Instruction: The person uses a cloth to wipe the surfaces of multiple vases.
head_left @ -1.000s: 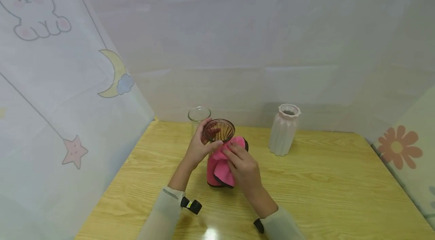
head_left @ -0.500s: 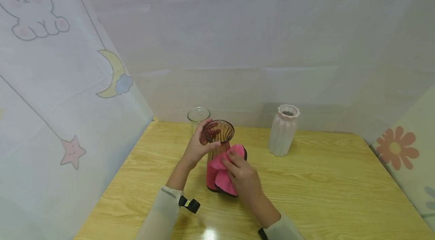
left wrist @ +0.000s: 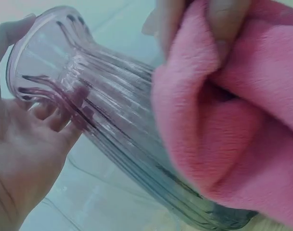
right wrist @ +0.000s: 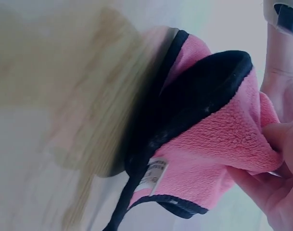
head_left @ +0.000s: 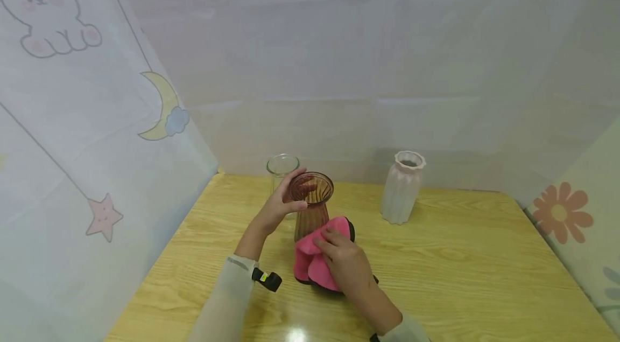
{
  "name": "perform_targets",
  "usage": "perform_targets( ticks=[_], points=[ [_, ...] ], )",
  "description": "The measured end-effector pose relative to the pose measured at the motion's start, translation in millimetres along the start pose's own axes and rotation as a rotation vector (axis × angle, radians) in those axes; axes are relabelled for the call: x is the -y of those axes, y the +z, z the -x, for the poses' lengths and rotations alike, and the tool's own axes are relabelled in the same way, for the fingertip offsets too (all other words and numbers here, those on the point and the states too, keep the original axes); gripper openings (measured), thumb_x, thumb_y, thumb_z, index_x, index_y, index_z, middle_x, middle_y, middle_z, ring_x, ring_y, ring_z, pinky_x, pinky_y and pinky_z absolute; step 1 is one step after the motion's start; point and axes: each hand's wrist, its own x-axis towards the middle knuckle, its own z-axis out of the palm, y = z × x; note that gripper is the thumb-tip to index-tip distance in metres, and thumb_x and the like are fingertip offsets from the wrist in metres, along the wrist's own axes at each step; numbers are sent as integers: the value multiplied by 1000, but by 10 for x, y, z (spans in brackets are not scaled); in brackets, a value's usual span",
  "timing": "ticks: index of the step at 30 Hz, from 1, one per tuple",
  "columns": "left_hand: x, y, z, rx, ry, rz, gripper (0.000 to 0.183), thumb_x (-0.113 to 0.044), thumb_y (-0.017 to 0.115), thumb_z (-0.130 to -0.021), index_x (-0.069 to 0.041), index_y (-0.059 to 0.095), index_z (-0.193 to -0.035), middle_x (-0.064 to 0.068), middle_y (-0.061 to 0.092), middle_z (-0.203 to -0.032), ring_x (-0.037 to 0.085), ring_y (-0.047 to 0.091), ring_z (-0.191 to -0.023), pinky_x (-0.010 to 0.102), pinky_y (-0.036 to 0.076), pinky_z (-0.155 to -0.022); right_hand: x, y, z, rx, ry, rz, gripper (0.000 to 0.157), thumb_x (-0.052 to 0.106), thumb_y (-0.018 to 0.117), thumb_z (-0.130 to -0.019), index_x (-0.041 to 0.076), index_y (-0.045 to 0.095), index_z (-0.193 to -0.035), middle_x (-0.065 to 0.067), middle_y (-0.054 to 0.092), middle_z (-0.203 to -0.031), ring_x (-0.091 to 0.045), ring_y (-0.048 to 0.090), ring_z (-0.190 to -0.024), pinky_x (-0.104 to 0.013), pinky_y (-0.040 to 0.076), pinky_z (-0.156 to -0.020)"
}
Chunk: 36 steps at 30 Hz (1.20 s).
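A ribbed, purple-tinted glass vase (head_left: 310,218) stands at the middle of the table with its flared mouth upward. My left hand (head_left: 277,207) grips it around the neck, the thumb on the near side and the fingers behind the glass. In my right hand (head_left: 346,264) is a pink cloth (head_left: 323,269) with black edging, bunched and pressed against the vase's lower front. The left wrist view shows the cloth (left wrist: 233,130) covering the right side of the glass vase (left wrist: 122,96). A white label (right wrist: 153,174) on the cloth appears in the right wrist view.
Just behind my left hand stands a clear glass vase (head_left: 283,165), partly hidden. A pale pinkish-white fluted vase (head_left: 401,191) is at the back right. The wood-grain table (head_left: 460,266) meets a pale cloth wall (head_left: 339,62) behind and printed sheets at the sides.
My right hand and the cloth have slid down the vase from near its neck to its lower part, baring more glass. The left hand keeps its hold at the neck.
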Motion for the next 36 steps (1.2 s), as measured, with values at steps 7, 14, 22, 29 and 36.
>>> perform_targets(
  ticks=[7,14,22,29,36],
  points=[
    [5,76,32,-44,44,-35,105,-43,78,-88,-17,9,-163,12,25,-164,34,30,-148,47,33,-116,22,-62,-6,49,32,-18,30,-4,87,-71,10,81,-98,-8,75,-101,-22,73,-93,-33,61,-74],
    [-78,286,41,-269,39,-310,111,-46,84,-81,-19,15,-163,8,33,-161,27,38,-145,56,26,-119,-3,-267,-160,-144,-19,-45,33,-5,87,-72,6,80,-103,-12,75,-106,-26,73,-97,-34,60,-80],
    [-101,173,30,-175,-10,-253,97,-34,82,-86,-15,22,-160,15,43,-152,32,45,-139,55,31,-117,-8,-272,-405,-365,-117,-83,29,17,54,-105,1,78,-107,-17,74,-111,-32,72,-101,-37,57,-88],
    [-35,97,25,-117,-30,-144,101,-47,84,-80,-18,27,-158,16,43,-152,33,45,-138,56,36,-113,-54,-81,-386,-345,-132,-47,27,16,55,-105,0,78,-105,-19,73,-112,-33,72,-103,-38,58,-86],
    [-56,99,21,-107,-45,-99,104,-47,85,-80,-17,25,-159,17,41,-152,34,43,-139,49,39,-112,-87,5,-315,-310,-134,-24,34,19,48,-108,1,78,-105,-17,73,-111,-32,72,-103,-38,59,-83]
  ],
)
